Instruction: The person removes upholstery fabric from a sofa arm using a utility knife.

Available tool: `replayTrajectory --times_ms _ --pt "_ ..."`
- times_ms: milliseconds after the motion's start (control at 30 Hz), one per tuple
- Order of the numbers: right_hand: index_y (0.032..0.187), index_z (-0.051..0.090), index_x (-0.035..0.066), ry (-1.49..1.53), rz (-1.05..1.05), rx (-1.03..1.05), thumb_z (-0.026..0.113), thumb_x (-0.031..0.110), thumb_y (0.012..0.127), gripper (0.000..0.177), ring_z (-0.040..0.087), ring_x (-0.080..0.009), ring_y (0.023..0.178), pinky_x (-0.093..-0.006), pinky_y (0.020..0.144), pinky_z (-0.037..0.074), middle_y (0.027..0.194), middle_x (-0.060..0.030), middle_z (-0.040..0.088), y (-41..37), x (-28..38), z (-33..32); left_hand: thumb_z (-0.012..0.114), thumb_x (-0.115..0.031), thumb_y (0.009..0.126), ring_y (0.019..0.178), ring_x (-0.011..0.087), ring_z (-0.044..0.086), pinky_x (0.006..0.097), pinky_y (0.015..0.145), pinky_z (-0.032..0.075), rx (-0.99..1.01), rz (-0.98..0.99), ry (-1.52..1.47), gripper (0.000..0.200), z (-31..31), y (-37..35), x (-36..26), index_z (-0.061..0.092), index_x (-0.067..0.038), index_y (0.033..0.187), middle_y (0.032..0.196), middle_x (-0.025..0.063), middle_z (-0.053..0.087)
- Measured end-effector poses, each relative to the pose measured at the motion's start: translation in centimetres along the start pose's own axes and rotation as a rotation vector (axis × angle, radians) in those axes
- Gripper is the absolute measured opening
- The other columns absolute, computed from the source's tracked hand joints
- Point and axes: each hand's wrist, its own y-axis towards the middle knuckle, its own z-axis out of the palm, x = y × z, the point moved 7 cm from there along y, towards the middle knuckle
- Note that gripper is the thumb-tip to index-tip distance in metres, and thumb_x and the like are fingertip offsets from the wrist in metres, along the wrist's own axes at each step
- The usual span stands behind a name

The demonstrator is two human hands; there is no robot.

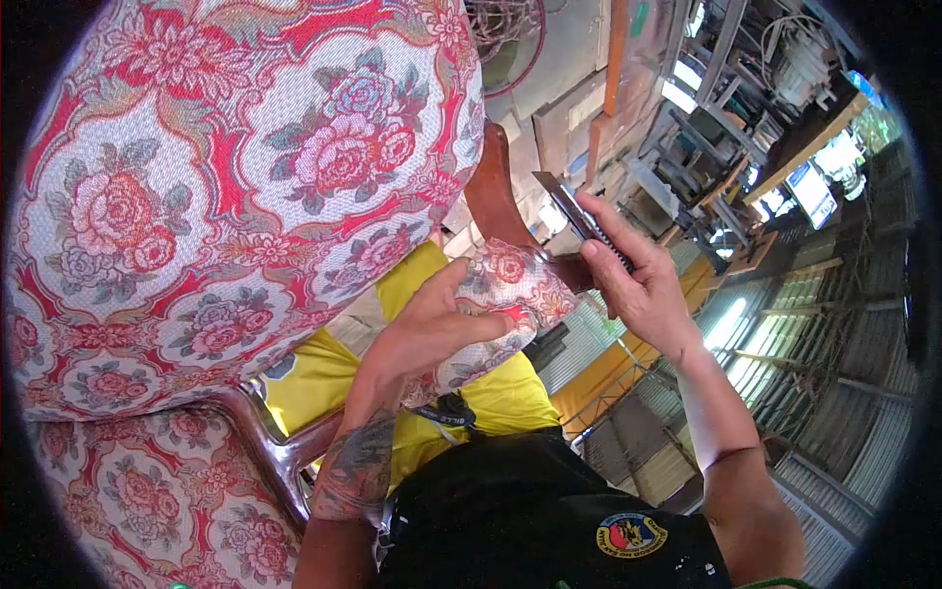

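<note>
Fabric (506, 269) held in the left fingers (469, 332) lies left of the knife (575, 213), gripped slanting away in the right fingers (610, 267).

Parts covered, cropped or unreadable.
The middle of the scrap (510, 280) is covered by the left hand (427, 329), some of whose fingers are hidden by the cloth. The knife's (581, 216) lower handle is masked by the right hand (633, 275). The chair (235, 187) is cut off at the top and left, the shirt (530, 520) at the bottom. The badge's (631, 535) small lettering cannot be fully read, and the far workbench clutter (721, 167) is blurred by glare.
</note>
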Motion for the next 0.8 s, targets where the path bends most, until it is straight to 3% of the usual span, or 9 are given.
replayTrajectory --times_ms 33,233,367,533,800 --pt "0.157 0.055 0.012 0.026 0.024 0.006 0.062 0.016 0.111 0.046 0.059 -0.0065 0.096 -0.0245 0.085 0.051 0.115 0.0000 0.070 0.0 0.1 0.1 0.081 -0.004 0.091 0.113 0.0131 0.069 0.0313 0.101 0.055 0.022 0.018 -0.009 0.061 0.2 -0.1 -0.2 0.057 -0.002 0.146 0.130 0.0058 0.071" --pt "0.158 0.055 0.012 0.074 0.029 0.009 0.061 0.015 0.111 0.047 0.044 -0.0013 0.075 -0.0187 0.067 0.040 0.087 0.0069 0.056 0.3 0.1 -0.1 0.079 -0.003 0.093 0.114 0.0127 0.069 0.0309 0.103 0.055 0.068 0.035 -0.043 0.057 0.2 -0.1 0.5 0.057 -0.001 0.146 0.131 0.0059 0.071" --pt "0.159 0.054 0.014 0.135 0.072 0.033 0.061 0.016 0.112 0.048 0.045 -0.0009 0.068 -0.0187 0.061 0.039 0.079 0.0085 0.052 0.5 0.1 0.0 0.080 -0.003 0.093 0.115 0.0125 0.069 0.0308 0.104 0.055 0.046 0.001 -0.027 0.058 0.1 -0.2 0.7 0.057 -0.001 0.146 0.131 0.0063 0.071" --pt "0.161 0.050 0.018 0.220 0.143 0.042 0.058 0.024 0.113 0.049 0.047 -0.0022 0.052 -0.0220 0.044 0.039 0.068 0.0067 0.050 1.0 -0.9 -0.2 0.080 -0.001 0.092 0.115 0.0129 0.069 0.0309 0.105 0.054 0.017 0.009 -0.066 0.060 0.5 -0.6 0.2 0.056 -0.001 0.147 0.132 0.0061 0.071" --pt "0.162 0.048 0.018 0.299 0.209 0.066 0.058 0.027 0.113 0.051 0.050 -0.0044 0.049 -0.0220 0.042 0.044 0.070 0.0035 0.051 1.6 -1.2 -0.2 0.080 0.000 0.091 0.116 0.0128 0.068 0.0294 0.104 0.054 0.013 0.030 -0.121 0.062 0.5 -0.8 0.0 0.056 0.000 0.148 0.132 0.0055 0.071"
